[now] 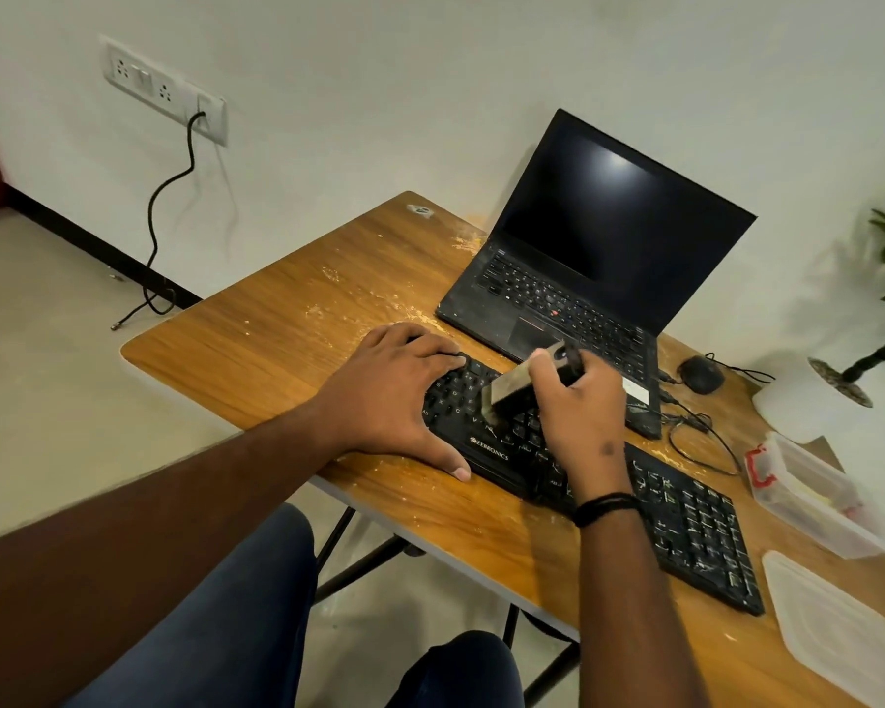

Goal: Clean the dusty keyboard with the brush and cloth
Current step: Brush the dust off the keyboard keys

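Observation:
A black keyboard (685,523) speckled with pale dust lies slanted on the wooden table (277,339). My left hand (394,396) rests flat on its left end, fingers spread, thumb on the front edge. My right hand (578,416) grips the black handle of a brush (509,393). The brush's metal band and bristles point down onto the keys near the keyboard's middle left. No cloth is in view.
An open black laptop (583,258) stands behind the keyboard, with a black mouse (701,374) and cables to its right. A clear plastic box (813,495) and its lid (839,625) sit at the right edge. Dust lies scattered over the tabletop.

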A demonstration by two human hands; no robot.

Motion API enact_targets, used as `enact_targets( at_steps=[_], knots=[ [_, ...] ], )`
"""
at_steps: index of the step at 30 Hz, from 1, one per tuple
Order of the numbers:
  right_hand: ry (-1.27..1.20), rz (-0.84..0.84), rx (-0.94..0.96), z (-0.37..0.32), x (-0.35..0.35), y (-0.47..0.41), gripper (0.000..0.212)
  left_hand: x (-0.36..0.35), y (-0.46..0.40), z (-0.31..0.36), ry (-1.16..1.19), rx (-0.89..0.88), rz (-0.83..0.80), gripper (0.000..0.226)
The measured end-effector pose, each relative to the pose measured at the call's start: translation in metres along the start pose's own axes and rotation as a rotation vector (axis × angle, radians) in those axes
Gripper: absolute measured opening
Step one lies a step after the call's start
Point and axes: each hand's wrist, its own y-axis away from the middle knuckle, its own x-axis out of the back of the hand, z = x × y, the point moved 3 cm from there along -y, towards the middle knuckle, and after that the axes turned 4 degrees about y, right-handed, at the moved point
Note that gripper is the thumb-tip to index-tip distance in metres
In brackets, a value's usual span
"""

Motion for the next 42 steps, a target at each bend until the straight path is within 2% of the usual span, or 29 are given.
enact_targets(
  at_steps=[2,4,6,9,11,12,15,17,20,25,26,29,31,38,42],
  knots=[
    [0.001,0.126,-0.014,-0.001,-0.003,-0.001,0.016,0.0,0.0,0.0,0.002,0.001,0.0,0.13],
    [0.012,0.164,-0.022,-0.004,-0.007,0.002,0.018,0.0,0.0,-0.001,-0.003,0.0,0.0,0.13],
    [0.052,0.065,0.006,-0.006,-0.006,0.002,0.015,0.0,0.0,-0.001,-0.002,0.0,0.002,0.13],
    [0.055,-0.241,0.033,-0.009,0.005,0.002,0.012,0.001,0.0,-0.001,-0.001,-0.002,0.005,0.129],
    [0.054,-0.326,0.04,-0.01,0.012,-0.002,0.013,0.0,0.0,0.0,-0.003,-0.003,0.003,0.129],
    [0.06,-0.29,0.047,-0.01,0.013,-0.004,0.013,0.0,0.0,0.0,-0.002,-0.002,0.003,0.129],
    [0.109,-0.024,0.031,-0.011,0.005,-0.007,0.016,0.0,0.0,0.0,-0.005,-0.001,0.007,0.129],
    [0.129,0.061,0.002,-0.012,-0.003,-0.003,0.018,0.0,0.0,0.0,-0.011,-0.003,0.007,0.129],
    [0.16,0.035,0.044,-0.016,-0.01,0.009,0.02,0.0,0.0,-0.001,-0.01,0.003,0.006,0.129],
    [0.15,-0.272,0.082,-0.02,0.007,0.012,0.016,-0.001,-0.001,-0.001,-0.014,-0.002,-0.001,0.129],
    [0.147,-0.278,0.081,-0.02,0.01,0.008,0.015,-0.001,-0.001,-0.002,-0.012,-0.002,0.001,0.13],
    [0.157,-0.051,0.029,-0.02,0.009,0.001,0.017,-0.001,-0.001,-0.001,-0.005,-0.004,0.009,0.129],
    [0.178,0.015,0.008,-0.022,0.0,0.005,0.02,-0.001,0.0,-0.001,-0.008,-0.002,0.011,0.129],
    [0.183,-0.355,0.107,-0.034,0.007,0.012,0.017,-0.001,-0.001,0.0,-0.012,-0.006,0.007,0.13],
    [0.296,-0.35,0.153,-0.041,0.006,0.013,0.016,-0.001,0.0,-0.001,-0.014,-0.004,0.007,0.129]
  ],
)
